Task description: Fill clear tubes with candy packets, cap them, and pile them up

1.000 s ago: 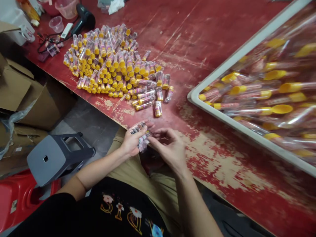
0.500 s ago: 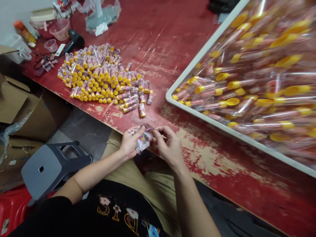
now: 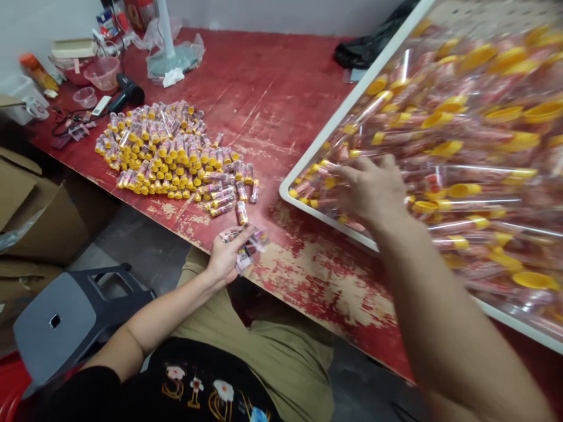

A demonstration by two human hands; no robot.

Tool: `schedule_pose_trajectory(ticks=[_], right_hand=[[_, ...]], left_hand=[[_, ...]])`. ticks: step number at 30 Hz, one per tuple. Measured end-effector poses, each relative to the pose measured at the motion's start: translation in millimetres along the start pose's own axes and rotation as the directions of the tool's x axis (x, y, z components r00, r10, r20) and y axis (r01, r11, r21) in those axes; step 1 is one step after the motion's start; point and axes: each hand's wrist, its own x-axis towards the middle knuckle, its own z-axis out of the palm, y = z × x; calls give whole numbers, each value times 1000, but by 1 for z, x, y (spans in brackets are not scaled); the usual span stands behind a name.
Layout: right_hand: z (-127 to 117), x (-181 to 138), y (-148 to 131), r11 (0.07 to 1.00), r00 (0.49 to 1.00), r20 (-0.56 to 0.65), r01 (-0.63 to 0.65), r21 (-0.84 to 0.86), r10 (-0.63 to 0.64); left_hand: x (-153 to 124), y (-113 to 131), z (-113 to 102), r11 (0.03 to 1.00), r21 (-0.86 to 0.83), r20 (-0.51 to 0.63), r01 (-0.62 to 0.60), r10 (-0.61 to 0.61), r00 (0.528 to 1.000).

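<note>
My left hand [image 3: 226, 255] is closed on a bunch of printed clear plastic sleeves [image 3: 244, 258] at the table's front edge. They fan out past the thumb. My right hand [image 3: 372, 190] is over the near left corner of the white-rimmed tray [image 3: 325, 221], its fingers apart and somewhat blurred. Inside that tray lie many clear tubes with yellow caps [image 3: 475, 205] and pinkish contents. Whether my right fingertips touch a tube, I cannot tell. A pile of short sleeved tubes with yellow ends [image 3: 176, 152] lies left of the tray, and one tube [image 3: 241, 212] stands apart just beyond my left hand.
On the worn red table [image 3: 264, 88] are a black hair dryer [image 3: 127, 94], a pink bowl [image 3: 103, 73] and a black plastic bag [image 3: 373, 44]. A grey stool [image 3: 57, 328] and cardboard boxes [image 3: 30, 205] stand at the left.
My right hand has left the sleeves and moved right and away from me, over the tray. My left hand still holds the sleeves. The view has shifted slightly.
</note>
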Motion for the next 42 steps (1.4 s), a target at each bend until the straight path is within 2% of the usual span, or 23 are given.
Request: schedule_pose_trajectory(ticks=[1,3,5,6,7,9,11,13,16,18,22,25,28,32,36,42], right_hand=[[-5,2,-1,1000,1000,7,2,-7,-2],[-14,-14,-15,1000,998,-61,10,7,-10],[-21,-53,-37,988,981,-192,21,155,9],[-22,-78,-51,954,967,-251,27,298,51],[-22,-103,-64,878,962,-246,12,478,121],[-16,-149,-86,732,967,-129,-74,677,217],[-4,-182,-101,661,955,-95,-121,741,281],[8,-201,-108,642,941,-117,-122,757,317],[20,-214,-111,660,927,-203,-62,749,317],[22,-221,-111,714,914,-297,11,700,277],[17,-239,-109,799,925,-346,84,595,160],[13,-250,-108,804,898,-367,26,594,243],[10,-255,-108,763,894,-321,-37,645,314],[4,-255,-111,813,923,-343,63,579,173],[-4,-257,-114,855,917,-398,213,473,-8],[-13,-262,-111,843,933,-355,237,483,-59]], left_hand=[[0,1,2,1000,-17,0,-3,3,1000],[0,1,4,999,-53,-12,1,-2,1000],[0,0,5,996,-90,-32,17,-20,999],[-1,0,5,994,-106,-41,27,-31,999],[-3,-1,5,992,-118,-47,35,-41,998],[-6,-2,5,991,-123,-48,55,-62,997],[-11,-5,5,991,-113,-44,72,-78,996],[-16,-7,4,990,-104,-35,90,-94,995],[-22,-11,3,985,-63,-26,161,-163,986],[-25,-12,1,980,-28,-16,197,-197,980],[-30,-12,-1,988,-17,5,157,-157,988],[-34,-11,0,989,5,2,148,-148,989],[-37,-11,0,991,24,49,128,-129,990],[-40,-14,-3,994,25,71,108,-110,991],[-43,-18,-6,994,34,99,106,-109,989],[-46,-21,-8,988,27,84,150,-152,985]])
